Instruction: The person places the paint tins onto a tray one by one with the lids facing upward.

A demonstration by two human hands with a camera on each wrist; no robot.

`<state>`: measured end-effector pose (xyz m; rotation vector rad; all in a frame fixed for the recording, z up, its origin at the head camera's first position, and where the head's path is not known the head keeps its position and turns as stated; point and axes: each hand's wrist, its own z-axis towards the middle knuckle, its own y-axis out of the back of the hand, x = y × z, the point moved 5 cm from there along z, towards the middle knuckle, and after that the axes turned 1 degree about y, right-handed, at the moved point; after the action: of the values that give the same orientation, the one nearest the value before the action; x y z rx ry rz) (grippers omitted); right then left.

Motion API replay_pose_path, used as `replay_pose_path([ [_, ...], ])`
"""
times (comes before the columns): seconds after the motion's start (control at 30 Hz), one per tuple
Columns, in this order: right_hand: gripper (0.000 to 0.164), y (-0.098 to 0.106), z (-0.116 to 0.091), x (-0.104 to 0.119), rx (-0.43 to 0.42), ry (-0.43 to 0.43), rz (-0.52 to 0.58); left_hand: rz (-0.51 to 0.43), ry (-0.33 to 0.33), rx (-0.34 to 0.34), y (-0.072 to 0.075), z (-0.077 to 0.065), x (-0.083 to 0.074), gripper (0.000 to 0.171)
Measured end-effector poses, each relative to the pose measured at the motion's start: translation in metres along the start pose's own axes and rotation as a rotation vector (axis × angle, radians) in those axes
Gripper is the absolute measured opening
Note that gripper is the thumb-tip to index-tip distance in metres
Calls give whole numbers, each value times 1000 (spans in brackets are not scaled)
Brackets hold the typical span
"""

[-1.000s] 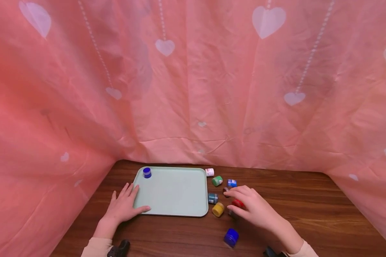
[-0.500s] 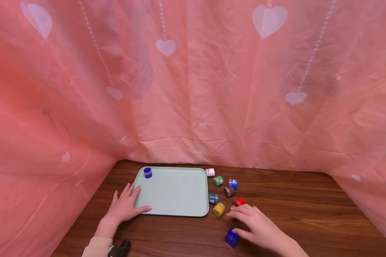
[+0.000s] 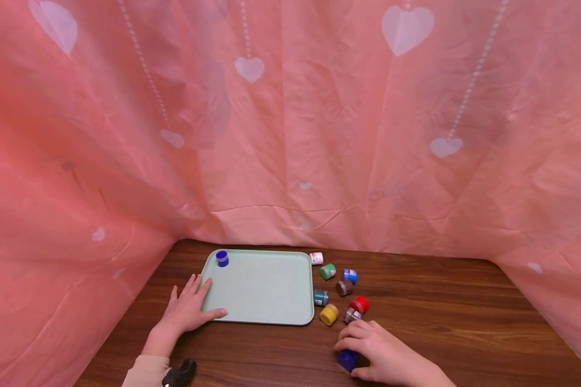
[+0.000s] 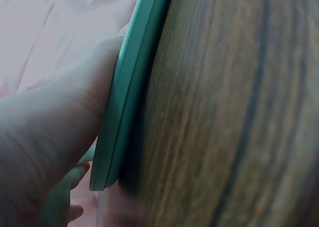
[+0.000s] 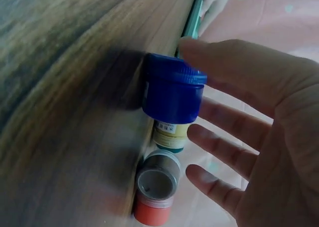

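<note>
My left hand [image 3: 186, 306] rests with spread, straight fingers on the left side of a pale green tray [image 3: 266, 290]. In the left wrist view its thumb lies over the tray's rim [image 4: 122, 97]. On the tray's far left corner stands a small blue paint jar [image 3: 222, 259]. My right hand [image 3: 380, 352] curls round a larger dark blue jar [image 3: 347, 360] near the table's front. In the right wrist view this jar [image 5: 172, 95] lies on its side on the wood, the thumb at its lid and the other fingers beyond it.
Between tray and right hand lie several small jars: white [image 3: 316, 258], green [image 3: 327, 271], blue [image 3: 350, 276], brown [image 3: 344, 288], teal [image 3: 321, 298], yellow [image 3: 329, 315], red [image 3: 360, 305] and a clear-lidded one [image 3: 352, 315]. A pink curtain [image 3: 290, 134] encloses the wooden table [image 3: 440, 301].
My right hand has moved from above the red and brown jars toward the front and now surrounds the dark blue jar. The left hand has stayed on the tray.
</note>
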<state>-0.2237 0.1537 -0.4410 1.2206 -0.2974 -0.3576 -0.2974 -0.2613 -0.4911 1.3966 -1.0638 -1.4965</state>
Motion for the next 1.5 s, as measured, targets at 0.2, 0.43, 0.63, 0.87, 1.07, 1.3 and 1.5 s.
replay_pose_path([
  [0.2,46,-4,-1,0,60,4,19,-2,0,9,0,1,0,107],
  [0.43,43,-9,0,-2,77,24,40,-13,2,16,-1,1,1,107],
  [0.63,39,-10,5,-2,56,46,35,-19,3,7,0,1,2,107],
  [0.87,33,-10,19,-2,63,37,65,-29,1,18,0,1,3,108],
  [1.07,28,-13,34,2,64,54,106,-33,0,29,-3,1,3,108],
  [1.3,31,-19,54,4,5,97,107,-27,-6,15,-2,1,1,107],
  [1.5,30,-21,71,3,2,99,116,-33,1,29,-1,1,-1,106],
])
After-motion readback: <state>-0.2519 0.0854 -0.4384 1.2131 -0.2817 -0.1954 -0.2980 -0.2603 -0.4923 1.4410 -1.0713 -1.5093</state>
